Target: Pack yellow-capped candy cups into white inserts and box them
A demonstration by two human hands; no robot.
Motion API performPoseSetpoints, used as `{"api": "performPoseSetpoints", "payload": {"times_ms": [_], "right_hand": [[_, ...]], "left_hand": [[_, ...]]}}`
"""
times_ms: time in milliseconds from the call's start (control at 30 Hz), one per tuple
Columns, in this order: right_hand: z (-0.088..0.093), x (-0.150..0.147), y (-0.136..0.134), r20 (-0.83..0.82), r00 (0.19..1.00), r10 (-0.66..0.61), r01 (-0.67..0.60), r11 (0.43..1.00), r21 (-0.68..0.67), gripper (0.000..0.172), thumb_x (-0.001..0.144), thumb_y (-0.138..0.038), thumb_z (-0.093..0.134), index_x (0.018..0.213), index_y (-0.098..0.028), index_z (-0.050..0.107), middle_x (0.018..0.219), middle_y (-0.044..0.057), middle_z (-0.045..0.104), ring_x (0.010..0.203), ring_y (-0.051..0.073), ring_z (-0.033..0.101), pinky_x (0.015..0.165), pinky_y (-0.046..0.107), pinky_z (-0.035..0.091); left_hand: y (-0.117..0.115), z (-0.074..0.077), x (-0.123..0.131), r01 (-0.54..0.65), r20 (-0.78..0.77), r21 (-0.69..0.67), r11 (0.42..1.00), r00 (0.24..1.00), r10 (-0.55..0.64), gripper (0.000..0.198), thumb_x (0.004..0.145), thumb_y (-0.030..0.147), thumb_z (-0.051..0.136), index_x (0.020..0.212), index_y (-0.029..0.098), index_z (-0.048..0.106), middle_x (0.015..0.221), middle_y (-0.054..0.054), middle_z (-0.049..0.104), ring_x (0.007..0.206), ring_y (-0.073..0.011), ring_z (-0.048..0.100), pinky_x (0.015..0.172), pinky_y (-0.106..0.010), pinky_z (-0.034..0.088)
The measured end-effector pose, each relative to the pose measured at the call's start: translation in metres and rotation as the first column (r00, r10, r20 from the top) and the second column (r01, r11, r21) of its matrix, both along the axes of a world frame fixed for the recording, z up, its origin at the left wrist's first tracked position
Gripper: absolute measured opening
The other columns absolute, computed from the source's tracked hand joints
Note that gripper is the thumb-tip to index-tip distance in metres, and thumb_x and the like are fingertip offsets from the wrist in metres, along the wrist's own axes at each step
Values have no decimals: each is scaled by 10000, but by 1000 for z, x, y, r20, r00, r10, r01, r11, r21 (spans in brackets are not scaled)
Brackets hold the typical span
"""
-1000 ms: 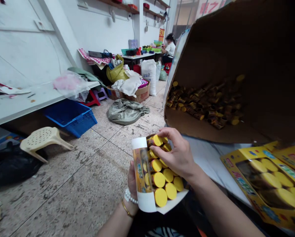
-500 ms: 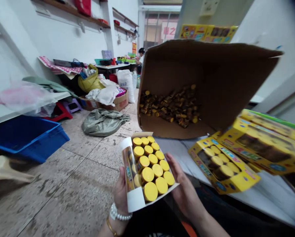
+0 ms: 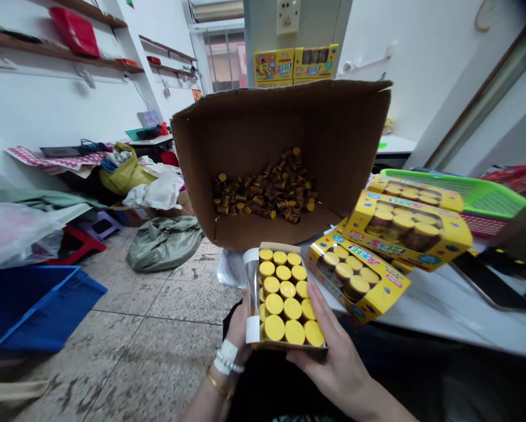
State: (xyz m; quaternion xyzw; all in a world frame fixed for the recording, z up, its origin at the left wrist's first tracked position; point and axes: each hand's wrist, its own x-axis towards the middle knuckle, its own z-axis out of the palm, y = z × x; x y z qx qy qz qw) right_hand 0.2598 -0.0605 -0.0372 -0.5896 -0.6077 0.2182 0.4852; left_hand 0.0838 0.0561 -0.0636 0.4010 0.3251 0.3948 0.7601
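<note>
Between my two hands is an open box [image 3: 253, 299] packed with rows of small tubs with yellow lids [image 3: 288, 289]. My left hand [image 3: 237, 328] grips its left side, with the fingers partly hidden behind it. My right hand [image 3: 333, 351] wraps round the right side and the lower right corner. Just beyond stands a large cardboard carton [image 3: 333, 123] on its side, its mouth facing me, with many loose brown tubs [image 3: 267, 190] heaped inside. To the right, a yellow windowed box [image 3: 377, 293] of similar tubs lies on the table.
More filled yellow boxes [image 3: 407, 228] are stacked on the white table [image 3: 425, 310] at right, near a green basket [image 3: 491, 193] and a dark phone [image 3: 491, 284]. A blue bin [image 3: 38, 310] and a grey-green sack [image 3: 163, 243] lie on the floor at left.
The view has swung to the right. My right hand has closed in from beside the box to hold its right side and lower corner; the box now sits straighter.
</note>
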Motion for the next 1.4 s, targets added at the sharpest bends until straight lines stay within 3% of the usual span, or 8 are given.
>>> {"api": "performPoseSetpoints", "payload": {"times_ms": [167,333,533,833,1033,1133,1233,1400], "right_hand": [[-8,-5,8,-16,988,-153,153,988,2,1002,864,-384,715,1624,-363,64,1643,58,310,1472,339,368,1180,563,376],[-6,16,24,-248,968,42,-63,995,-78,798,892,-366,695,1584,-321,301,1602,73,396,1478,289,372,1217,498,337],[-2,29,57,-507,850,139,-183,982,-37,755,897,-380,689,1565,-298,348,1628,51,350,1494,260,343,1232,472,300],[3,24,83,-476,860,-182,186,982,-40,621,969,-406,538,1557,-293,374,1592,38,415,1483,233,369,1248,497,247],[-6,33,74,-307,918,-249,233,968,-89,551,982,-445,506,1518,-333,442,1583,-38,422,1504,227,325,1273,485,154],[-4,38,77,-397,902,-169,120,982,-146,558,985,-476,504,1519,-327,437,1585,-46,413,1514,212,299,1277,457,147],[-3,39,82,-565,817,-115,39,989,-145,566,976,-524,512,1505,-331,454,1595,-53,395,1513,198,299,1268,438,214],[9,26,84,-726,676,-125,-10,984,-179,669,931,-570,566,1533,-329,399,1562,-9,455,1447,247,427,1187,480,401]], "left_hand": [[-12,4,11,110,196,-270,956,979,-57,313,966,354,558,1162,169,718,1112,-116,778,1009,-272,746,873,-397,609],[-30,3,16,57,370,-451,891,920,129,432,958,138,556,1382,206,595,1182,-104,762,1126,-255,705,1014,-392,548],[-35,-7,22,-18,411,-516,857,872,266,377,994,262,559,1369,254,598,1240,-66,742,1223,-225,649,1093,-384,486],[-31,-8,68,-57,54,-381,923,995,84,466,803,570,744,892,114,718,831,-124,765,736,-197,718,722,-307,557],[-42,-6,7,60,-246,-238,969,962,-120,333,634,381,901,605,93,737,468,-70,640,447,-153,558,523,-259,409],[-35,14,-35,-173,-446,61,983,876,182,266,732,374,821,589,167,734,494,-11,626,468,-129,500,492,-244,346],[-9,44,-62,-311,-268,431,847,852,450,359,736,377,786,494,184,605,467,23,491,460,-111,403,462,-248,276],[51,76,-66,-364,70,343,866,929,363,557,804,606,581,427,197,553,365,48,267,388,-109,344,473,-277,376]]}}
